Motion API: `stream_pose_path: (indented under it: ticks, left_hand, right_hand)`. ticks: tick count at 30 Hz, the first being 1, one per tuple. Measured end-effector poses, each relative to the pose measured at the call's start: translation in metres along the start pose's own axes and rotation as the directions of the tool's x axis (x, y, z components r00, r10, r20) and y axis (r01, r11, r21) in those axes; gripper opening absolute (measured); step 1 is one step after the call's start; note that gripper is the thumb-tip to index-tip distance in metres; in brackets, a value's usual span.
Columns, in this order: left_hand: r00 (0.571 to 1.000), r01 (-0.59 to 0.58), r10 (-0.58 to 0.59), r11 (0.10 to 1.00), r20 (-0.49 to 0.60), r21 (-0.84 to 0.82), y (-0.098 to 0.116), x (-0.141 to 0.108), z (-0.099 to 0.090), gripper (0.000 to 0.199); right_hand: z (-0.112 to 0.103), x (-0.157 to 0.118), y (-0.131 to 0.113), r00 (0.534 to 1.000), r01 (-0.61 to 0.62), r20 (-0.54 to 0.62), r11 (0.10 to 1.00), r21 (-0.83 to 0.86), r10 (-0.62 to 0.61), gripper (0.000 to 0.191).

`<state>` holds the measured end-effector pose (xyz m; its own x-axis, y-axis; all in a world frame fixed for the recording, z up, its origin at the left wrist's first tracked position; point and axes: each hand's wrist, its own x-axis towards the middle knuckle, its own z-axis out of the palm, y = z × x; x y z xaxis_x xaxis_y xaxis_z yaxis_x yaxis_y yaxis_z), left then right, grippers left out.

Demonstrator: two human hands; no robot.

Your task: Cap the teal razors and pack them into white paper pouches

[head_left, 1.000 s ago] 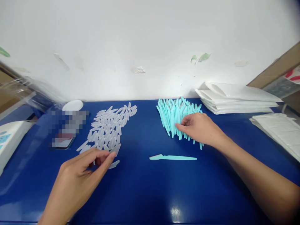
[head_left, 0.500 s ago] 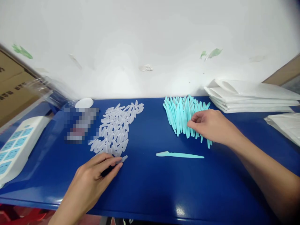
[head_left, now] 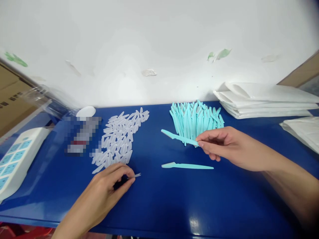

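Between the thumb and forefinger of my left hand (head_left: 116, 181) is a small translucent plastic cap (head_left: 138, 175), its end poking out to the right. Just beyond that hand spreads a loose pile of similar caps (head_left: 117, 139). My right hand (head_left: 219, 144) pinches the handle end of a turquoise eyebrow razor (head_left: 178, 137), whose head points left, raised above the table. Behind it lies a heap of turquoise razors (head_left: 190, 119). One more razor (head_left: 188, 165) rests flat on the table, nearer to me, lying crosswise.
On the blue table (head_left: 154, 205), a white power strip (head_left: 22, 156) stands at the left, near a white round object (head_left: 86, 113) and a pixelated item. Folded white sheets (head_left: 264, 103) are stacked at the back right. A white wall (head_left: 149, 39) borders the far edge.
My right hand has drawn a razor out of the heap and toward me. The left hand has lifted a cap slightly away from the pile, to the right.
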<state>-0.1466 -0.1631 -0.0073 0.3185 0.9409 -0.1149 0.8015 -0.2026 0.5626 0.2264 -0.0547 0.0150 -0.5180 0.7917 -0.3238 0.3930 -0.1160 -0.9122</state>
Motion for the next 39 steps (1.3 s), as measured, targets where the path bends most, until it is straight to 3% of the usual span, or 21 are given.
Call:
stream_pose_path:
  ticks: [3,6,8,12,18,23,29,32,39]
  left_hand:
    - [0.999,-0.026,0.021,0.994,-0.048,-0.107,0.014,0.019,-0.004,0.017]
    - [0.991,0.035,-0.072,0.954,-0.113,-0.298,0.032,0.053,-0.016,0.022]
    - [0.989,0.087,-0.125,0.925,-0.079,-0.371,0.041,0.077,-0.024,0.025]
    - [0.994,0.079,-0.106,0.897,-0.037,-0.436,0.046,0.104,-0.025,0.024]
    - [0.988,0.118,-0.154,0.861,-0.032,-0.494,0.033,0.100,-0.009,0.026]
    - [0.994,0.086,-0.111,0.797,-0.006,-0.598,0.030,0.098,-0.003,0.018]
    - [0.998,-0.012,0.044,0.825,0.043,-0.565,0.028,0.096,-0.004,0.018]
    - [0.992,-0.111,0.123,0.867,-0.007,-0.485,0.029,0.095,-0.002,0.023]
    - [0.960,-0.278,0.268,0.866,-0.083,-0.417,0.043,0.099,0.012,0.028]
  right_hand:
    - [0.000,-0.004,0.005,1.000,-0.004,0.023,1.000,-0.029,0.004,0.024]
    - [-0.001,-0.006,0.010,1.000,0.018,0.005,0.997,-0.080,-0.017,0.030]
    - [-0.003,-0.006,0.013,1.000,0.029,0.000,0.995,-0.099,-0.029,0.032]
    - [-0.006,-0.005,0.016,1.000,0.012,-0.003,0.995,-0.101,-0.012,0.030]
    - [-0.005,-0.002,0.020,1.000,0.000,0.013,0.997,-0.077,0.001,0.026]
    - [-0.003,-0.001,0.021,1.000,0.003,0.023,0.997,-0.081,-0.001,0.024]
    - [-0.006,-0.003,0.019,1.000,-0.001,0.008,0.997,-0.074,0.001,0.023]
    - [-0.007,-0.004,0.020,1.000,0.013,0.016,0.997,-0.076,-0.012,0.022]
    - [-0.004,-0.003,0.023,0.998,-0.003,0.063,0.999,-0.046,0.006,0.024]
